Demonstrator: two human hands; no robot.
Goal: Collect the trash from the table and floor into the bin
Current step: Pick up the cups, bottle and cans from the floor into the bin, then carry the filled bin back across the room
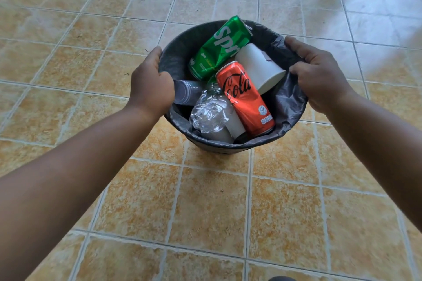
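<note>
the bin (217, 149) is in front of me over the tiled floor (205, 201); i cannot tell whether it stands on the tiles or hangs just above them. my left hand (150, 84) grips the rim on one side, curled round the edge. my right hand (319, 73) grips the opposite side, its digits hooked over the black liner (287, 100).

i judge the load light: a green can (217, 48), a red can (245, 98), a paper cup (258, 66), a crushed clear bottle (210, 114) and a clear plastic cup (186, 93), all probably empty. the bin looks stiff enough to carry by its rim. the liner looks thin and slick, though, so i want rim and liner pinched together, never the film alone. two hands on opposite sides is the right hold, since it holds the mouth level.

the worry is the heap. the green can leans on the far rim with its top end poking above it, and the paper cup lies on its side high in the pile, so a tilt away from me could spill both. the table is out of view. a dark shape (280, 278) shows at the bottom edge, too little of it to name. around the bin i see only tiles.
</note>
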